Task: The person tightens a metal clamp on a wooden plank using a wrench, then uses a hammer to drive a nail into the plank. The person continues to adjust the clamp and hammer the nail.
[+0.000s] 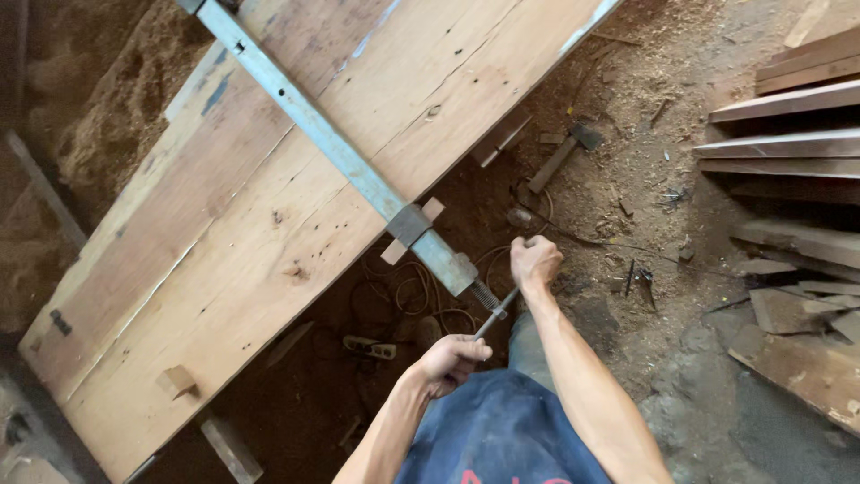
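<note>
- My left hand (451, 358) and right hand (535, 261) each grip an end of the thin metal handle bar (495, 314) at the near end of a long bar clamp (333, 148).
- The clamp lies across wide wooden boards (242, 215), its jaw pressing a small wood block (412, 229) at their edge.
- A hammer (564, 152) lies on the dirt floor, far right.
- Stacked planks (788, 134) sit at the right.

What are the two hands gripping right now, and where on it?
Both hold the clamp's metal crank rod: left hand on its lower end, right hand on its upper end, just off the bar clamp.
</note>
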